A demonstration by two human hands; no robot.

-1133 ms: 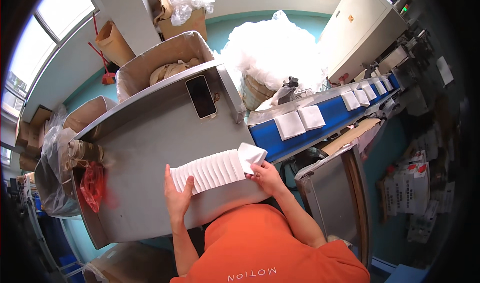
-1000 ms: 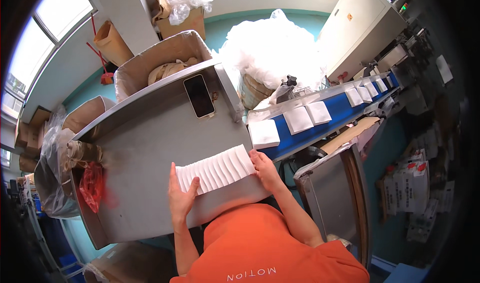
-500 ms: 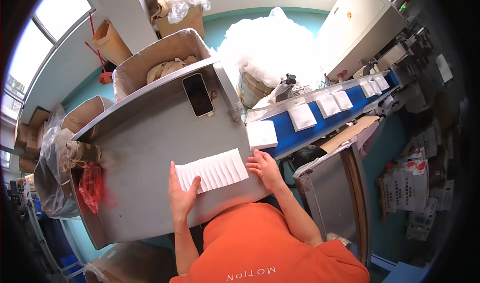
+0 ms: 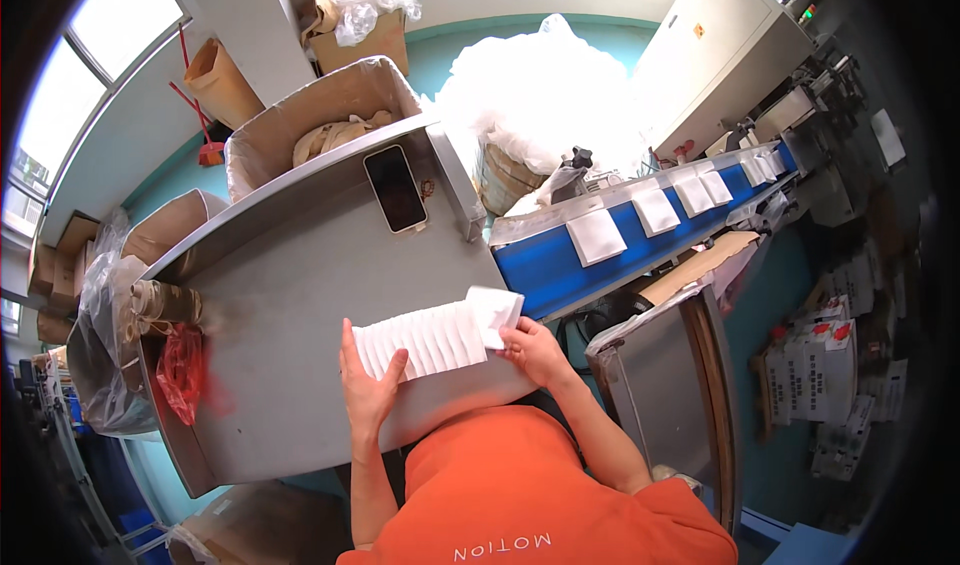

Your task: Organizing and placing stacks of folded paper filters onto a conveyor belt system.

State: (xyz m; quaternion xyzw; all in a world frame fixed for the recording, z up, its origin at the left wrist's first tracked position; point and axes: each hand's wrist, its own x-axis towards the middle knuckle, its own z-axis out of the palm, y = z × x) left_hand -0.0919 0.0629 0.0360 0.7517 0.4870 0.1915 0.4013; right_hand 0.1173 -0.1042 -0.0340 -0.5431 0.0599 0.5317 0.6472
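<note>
A row of folded white napkins (image 4: 425, 342) stands packed side by side on the grey metal table (image 4: 290, 265). My left hand (image 4: 370, 380) cups the row's left end, its fingers straight along that end and its thumb against the near side. At the opposite end, my right hand (image 4: 537, 352) pinches one more folded white napkin (image 4: 493, 308) by its near right corner. That napkin is tilted and touches or overlaps the end of the row; I cannot tell which.
Several white folded pieces (image 4: 596, 237) lie along a blue conveyor belt (image 4: 535, 274) to the right. A phone (image 4: 395, 190) rests near the table's far edge. Twine spools (image 4: 165, 305) and a red plastic bag (image 4: 181, 370) are at the left. Beyond stands a large lined carton (image 4: 270, 150).
My right hand has taken the nearest napkin off the belt's end and brought it left to the row. The other pieces have moved along the belt towards me. My left hand has barely shifted.
</note>
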